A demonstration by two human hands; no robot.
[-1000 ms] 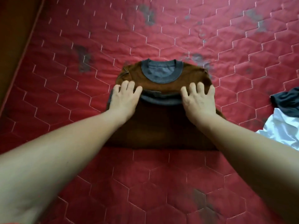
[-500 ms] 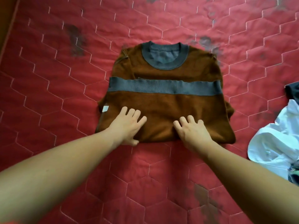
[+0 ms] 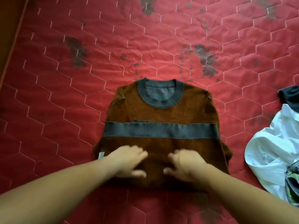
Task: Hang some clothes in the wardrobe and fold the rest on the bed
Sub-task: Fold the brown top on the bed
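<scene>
Two bare hands lie on a brown knit sweater (image 3: 163, 113) laid out on a red quilted mattress (image 3: 80, 94). Its lower half is doubled up, so the grey ribbed hem band (image 3: 161, 130) runs across the chest just beyond the fingertips, with the grey collar (image 3: 161, 94) farther out. The left hand (image 3: 129, 160) and right hand (image 3: 186, 165) rest side by side on the near fold, palms down, thumbs pointing at each other. Motion blur hides whether the fingers are spread or closed, but none looks curled round cloth. A small white label (image 3: 101, 155) pokes out just left of the left hand's fingers. The knit appears soft, light and limp, yet thick enough to spring open at the crease. It likely needs flattening with the palms, then lifting by the doubled near edge or both side edges at once, not by one corner. Well right of the right hand's fingers lie a crumpled white garment (image 3: 267, 159) and a dark garment (image 3: 291, 97). A wooden bed frame (image 3: 9, 38) borders the mattress far to the left.
</scene>
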